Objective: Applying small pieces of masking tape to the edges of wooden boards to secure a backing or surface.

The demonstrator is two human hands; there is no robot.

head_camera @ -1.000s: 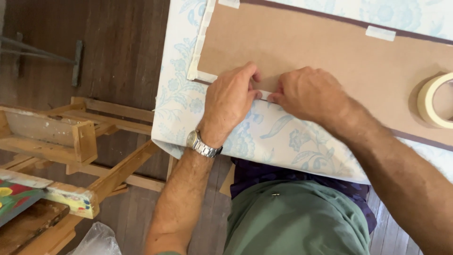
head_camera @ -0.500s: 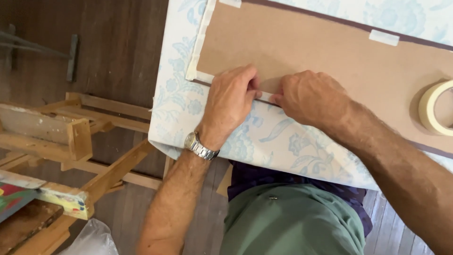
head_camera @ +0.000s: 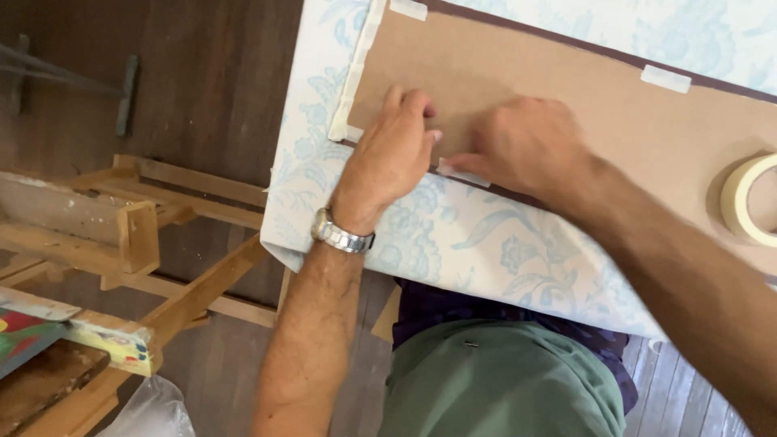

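— Pressing now? 
— Yes; my left hand (head_camera: 392,158) has slid up off the masking-tape strip (head_camera: 463,173) on the brown backing board's (head_camera: 566,113) lower edge — right hand (head_camera: 526,146) fingertips flat on it, neither hand gripping.

Left hand (head_camera: 392,158) and right hand (head_camera: 526,146) press down, fingertips nearly meeting.

Cut off and covered

The tape roll (head_camera: 749,198) runs off the right edge; the left hand (head_camera: 388,158) hides part of the tape strip (head_camera: 463,174).
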